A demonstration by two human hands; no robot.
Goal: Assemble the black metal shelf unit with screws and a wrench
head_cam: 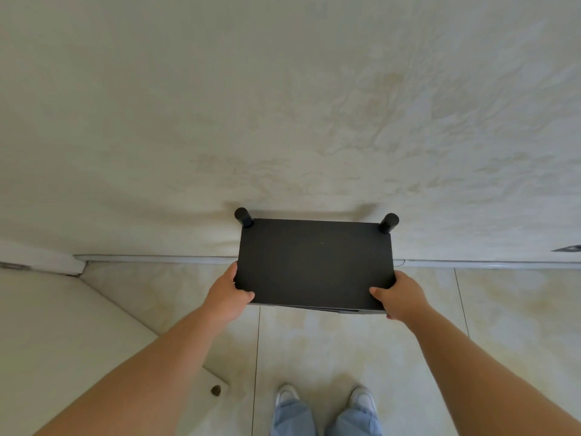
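Note:
The black shelf unit (314, 262) stands upright against the pale wall, seen from above. Its flat top panel faces me, and two round black post ends (243, 216) poke up at the far corners. A lower shelf edge peeks out under the near edge. My left hand (228, 294) grips the near left corner, thumb on top. At the near right corner my right hand (399, 295) grips the same way. No screws or wrench are in view.
A pale stained wall (283, 105) rises right behind the shelf, with a baseboard (157, 259) along the tiled floor. A light slab or cabinet top (63, 325) fills the left side. My feet in white shoes (327, 401) stand on the tiles below.

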